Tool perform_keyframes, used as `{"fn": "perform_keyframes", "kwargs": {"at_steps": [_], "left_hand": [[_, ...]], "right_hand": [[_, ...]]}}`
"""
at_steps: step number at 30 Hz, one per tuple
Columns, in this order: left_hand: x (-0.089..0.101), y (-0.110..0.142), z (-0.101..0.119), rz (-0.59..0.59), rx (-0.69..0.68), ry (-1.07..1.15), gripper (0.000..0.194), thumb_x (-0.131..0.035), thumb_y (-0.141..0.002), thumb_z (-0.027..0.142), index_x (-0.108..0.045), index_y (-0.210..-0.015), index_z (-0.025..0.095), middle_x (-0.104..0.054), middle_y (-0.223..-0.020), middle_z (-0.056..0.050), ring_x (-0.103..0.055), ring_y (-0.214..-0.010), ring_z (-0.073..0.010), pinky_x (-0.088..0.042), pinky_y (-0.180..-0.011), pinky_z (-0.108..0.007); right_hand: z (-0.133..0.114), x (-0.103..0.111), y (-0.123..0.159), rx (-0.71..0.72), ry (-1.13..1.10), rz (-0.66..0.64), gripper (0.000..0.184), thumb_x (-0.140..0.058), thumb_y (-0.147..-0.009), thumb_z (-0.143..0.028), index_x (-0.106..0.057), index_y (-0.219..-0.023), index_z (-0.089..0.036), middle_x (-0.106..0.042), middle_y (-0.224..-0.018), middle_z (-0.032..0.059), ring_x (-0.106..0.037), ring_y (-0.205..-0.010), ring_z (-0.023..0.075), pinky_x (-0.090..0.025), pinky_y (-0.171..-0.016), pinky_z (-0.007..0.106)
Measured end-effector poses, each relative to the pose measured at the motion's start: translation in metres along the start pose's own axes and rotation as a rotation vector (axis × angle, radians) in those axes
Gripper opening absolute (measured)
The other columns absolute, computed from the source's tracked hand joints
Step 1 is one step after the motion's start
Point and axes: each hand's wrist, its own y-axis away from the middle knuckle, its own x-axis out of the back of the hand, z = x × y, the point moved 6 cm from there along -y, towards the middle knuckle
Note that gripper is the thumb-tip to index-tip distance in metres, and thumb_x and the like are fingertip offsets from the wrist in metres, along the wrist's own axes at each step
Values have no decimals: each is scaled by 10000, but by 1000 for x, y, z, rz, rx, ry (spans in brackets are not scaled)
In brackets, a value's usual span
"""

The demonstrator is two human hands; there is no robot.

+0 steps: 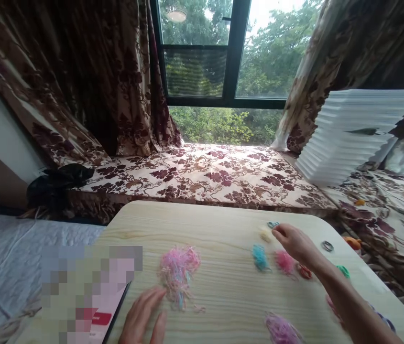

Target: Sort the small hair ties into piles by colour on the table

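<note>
My left hand (pixel 143 315) lies on the pale wooden table (pixel 219 229) with its fingers apart and nothing in them. Just beyond its fingertips is a loose tangle of thin pink and iridescent strands (pixel 178 270). My right hand (pixel 293 241) reaches to the far right part of the table, fingers closed; what they hold, if anything, is hidden. A small teal ring-like coil (pixel 272 224) and a cream bundle (pixel 265 234) show right beside those fingertips. Nearer lie a blue bundle (pixel 259 258), a hot-pink bundle (pixel 285 263) and a red coil (pixel 305 271) by the forearm.
A purple bundle (pixel 282 328) lies at the near edge, a dark ring (pixel 327 246) and green coil (pixel 343 271) at the right. A device with a blurred screen (pixel 101 318) stands left. Behind are a floral-covered ledge (pixel 202 172) and stacked white foam sheets (pixel 348 138).
</note>
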Motion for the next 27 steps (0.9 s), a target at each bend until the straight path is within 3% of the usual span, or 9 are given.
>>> {"fn": "perform_keyframes", "kwargs": {"at_steps": [6, 11, 14, 20, 23, 27], "left_hand": [[3, -2, 3, 1, 42, 30, 336, -590, -937, 269, -661, -1264, 246, -744, -1220, -46, -718, -1127, -214, -611, -947, -280], [7, -3, 5, 22, 157, 103, 303, -576, -941, 280, -693, -1218, 247, -749, -1205, -53, -710, -1138, -227, -607, -973, -315], [7, -6, 7, 4, 115, 107, 322, -598, -927, 262, -677, -1239, 255, -748, -1206, -50, -715, -1127, -228, -619, -950, -316], [20, -18, 24, 22, 156, 119, 310, -593, -923, 230, -663, -1225, 243, -740, -1188, -61, -715, -1105, -225, -624, -928, -331], [31, -30, 41, 10, 281, 170, 293, -552, -933, 200, -657, -1205, 231, -725, -1194, -76, -686, -1140, -228, -603, -965, -373], [37, -42, 53, -25, 361, 253, 285, -531, -925, 156, -653, -1178, 203, -707, -1190, -105, -650, -1168, -243, -555, -1026, -439]], "right_hand": [[0, -6, -6, 18, 69, -36, 333, -596, -961, -416, -625, -1218, -208, -641, -1242, 73, -643, -1036, 188, -553, -889, 409], [-4, -1, -3, 44, 82, -24, 322, -600, -958, -418, -633, -1199, -207, -649, -1221, 67, -646, -1025, 185, -555, -878, 398], [-4, 8, -1, 44, 81, 14, 309, -600, -958, -422, -641, -1173, -203, -660, -1188, 60, -651, -998, 177, -557, -861, 386], [-16, 28, 34, 140, 6, 152, 248, -545, -933, -401, -704, -900, -214, -721, -863, 35, -681, -792, 186, -535, -727, 327], [-42, 12, 70, 266, -79, 136, 327, -528, -878, -525, -708, -855, -253, -721, -835, 52, -669, -712, 205, -520, -640, 330], [-93, -31, 117, 504, -290, 46, 316, -572, -878, -566, -703, -872, -278, -715, -822, 46, -665, -690, 187, -523, -607, 291]]}}
